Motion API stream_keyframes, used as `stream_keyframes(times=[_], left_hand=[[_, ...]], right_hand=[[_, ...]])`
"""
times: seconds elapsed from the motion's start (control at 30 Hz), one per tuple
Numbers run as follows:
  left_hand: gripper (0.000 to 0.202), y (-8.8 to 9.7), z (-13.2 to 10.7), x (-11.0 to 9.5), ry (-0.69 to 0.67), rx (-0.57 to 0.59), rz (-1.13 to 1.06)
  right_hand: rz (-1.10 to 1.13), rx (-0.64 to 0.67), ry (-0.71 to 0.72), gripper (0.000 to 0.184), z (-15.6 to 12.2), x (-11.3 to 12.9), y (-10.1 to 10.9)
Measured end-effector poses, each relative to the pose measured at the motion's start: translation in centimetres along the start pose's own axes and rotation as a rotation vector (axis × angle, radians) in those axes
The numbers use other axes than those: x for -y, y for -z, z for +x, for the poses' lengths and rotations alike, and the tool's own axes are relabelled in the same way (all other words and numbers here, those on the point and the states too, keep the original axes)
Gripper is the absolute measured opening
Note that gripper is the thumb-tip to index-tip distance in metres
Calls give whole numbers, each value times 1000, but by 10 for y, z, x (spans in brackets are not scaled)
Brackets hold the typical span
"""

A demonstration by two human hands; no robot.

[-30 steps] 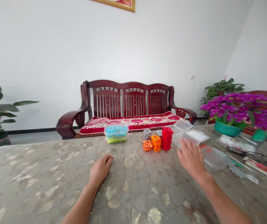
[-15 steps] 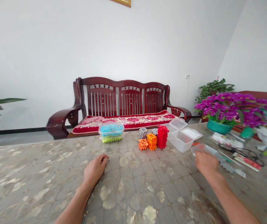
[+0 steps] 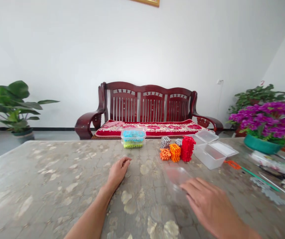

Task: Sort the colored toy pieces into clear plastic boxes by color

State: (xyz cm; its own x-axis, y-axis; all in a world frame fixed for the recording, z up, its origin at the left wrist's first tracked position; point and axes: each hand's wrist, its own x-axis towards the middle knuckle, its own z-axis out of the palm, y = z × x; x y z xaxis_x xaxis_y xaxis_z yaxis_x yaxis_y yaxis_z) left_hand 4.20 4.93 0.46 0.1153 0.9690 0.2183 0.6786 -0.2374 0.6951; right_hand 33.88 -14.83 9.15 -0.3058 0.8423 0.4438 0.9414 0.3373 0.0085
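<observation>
My right hand (image 3: pixel 208 200) grips the edge of a clear plastic lid (image 3: pixel 178 177), blurred by motion and held just over the table. Loosely curled, my left hand (image 3: pixel 118 171) rests on the tabletop with nothing seen in it. Beyond it sits a clear box (image 3: pixel 133 136) with blue pieces above green ones. Right of that box stand stacks of small plastic pieces: red (image 3: pixel 188 149), orange (image 3: pixel 175 152), a lower orange one (image 3: pixel 165 154) and grey (image 3: pixel 165 142). A translucent box (image 3: pixel 210 156) stands open beside the red stack.
On the right lie an orange piece (image 3: pixel 232 164), a green stick (image 3: pixel 260 179) and a grey toothed piece (image 3: pixel 266 191). Purple flowers (image 3: pixel 269 119) fill a teal pot (image 3: pixel 263 144). A wooden bench (image 3: pixel 152 103) stands behind the patterned table (image 3: pixel 65 186); a potted plant (image 3: pixel 20 106) is at left.
My right hand has drawn the clear lid from the right-hand clutter toward the table's middle. The left hand keeps its place on the table. The view has turned left.
</observation>
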Motion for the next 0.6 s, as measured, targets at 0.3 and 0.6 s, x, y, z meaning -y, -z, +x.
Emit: stream_keyframes(times=[0.3,0.6], left_hand=[[43,6,-4,-1,-164,-154,-438],[38,5,8,15,-57,-165,-427]], right_hand=[[499,-125,84,32,93,21,-112],[310,-56,147,28,102,41,-110]])
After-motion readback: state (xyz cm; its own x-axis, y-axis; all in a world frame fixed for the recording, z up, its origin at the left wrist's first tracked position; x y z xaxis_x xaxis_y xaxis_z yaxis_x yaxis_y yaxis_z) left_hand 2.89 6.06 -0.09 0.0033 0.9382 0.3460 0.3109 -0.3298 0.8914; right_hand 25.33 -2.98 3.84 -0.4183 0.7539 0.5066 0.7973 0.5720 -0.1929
